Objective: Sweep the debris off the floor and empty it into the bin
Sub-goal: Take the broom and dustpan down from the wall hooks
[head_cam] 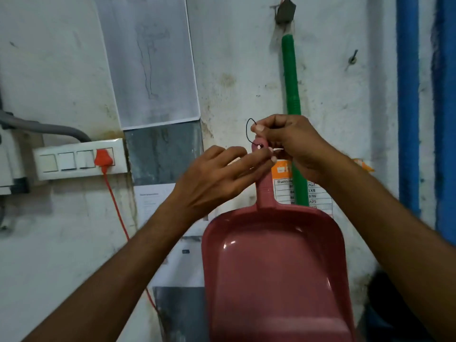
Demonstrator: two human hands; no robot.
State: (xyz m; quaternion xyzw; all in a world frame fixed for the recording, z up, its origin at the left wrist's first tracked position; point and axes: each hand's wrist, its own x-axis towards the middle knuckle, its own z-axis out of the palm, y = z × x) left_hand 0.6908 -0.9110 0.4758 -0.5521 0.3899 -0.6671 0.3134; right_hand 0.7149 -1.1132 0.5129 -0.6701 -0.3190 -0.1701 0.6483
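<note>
Both hands work at the top of the dustpan (pixel 276 267), which hangs upright against the wall (pixel 49 70) in the lower centre of the frame, handle up, scoop open toward the camera and empty. The right hand (pixel 291 144) pinches the thin black loop (pixel 249 130) threaded through the handle's tip; its grip is closed on that loop between thumb and forefinger. The left hand (pixel 214 176) lies against the handle just below the tip, fingers half curled and steadying it; whether they close fully round the handle I cannot tell.

Judging by this, the step in hand concerns the hanging loop: either freeing the dustpan for use or hanging it back up. The frame does not settle which, and neither floor, debris nor bin shows. If it is being hung, the next move calls for carrying the loop up to a hook while the left hand bears the pan's weight.

Behind the hands a green broom handle (pixel 292 95) hangs from a hook (pixel 285 11) at the upper centre; a bare nail (pixel 353 59) sits to its right. A printed sheet (pixel 283 188) is stuck to the wall behind the handle. A switchboard (pixel 61 160) with an orange plug (pixel 102 157) and trailing cord sits at the left, and blue pipes (pixel 407 95) run down the right edge. The broom handle crowds the space just behind the loop.
</note>
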